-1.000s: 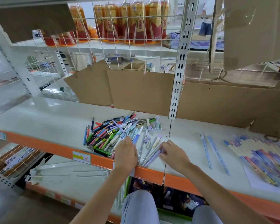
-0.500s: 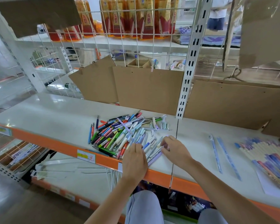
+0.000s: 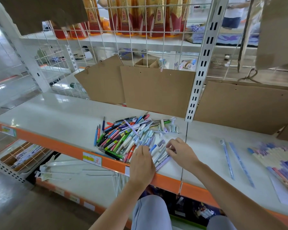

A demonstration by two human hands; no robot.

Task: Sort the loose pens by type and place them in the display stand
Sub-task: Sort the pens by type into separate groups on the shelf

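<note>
White shelf [image 3: 56,117] with orange front edge, bearing a heap of loose pens [image 3: 128,136] near its front. Left hand [image 3: 142,165] rests on the heap's near edge, fingers curled over several pale pens; right hand [image 3: 179,151] pinches pale pens (exact number unclear) just beside.

Heaped on the white shelf board [image 3: 56,117], left of the slotted white metal upright [image 3: 200,77]: a loose pile of mixed plastic pens [image 3: 123,138]. At the pile's near right edge, left hand [image 3: 142,165] and right hand [image 3: 181,152], a few pens between them. Behind the pile, flat brown cardboard sheets [image 3: 156,90]. Farther right, two long thin pens [image 3: 234,160], then a row of sorted pens [image 3: 279,161].
</note>
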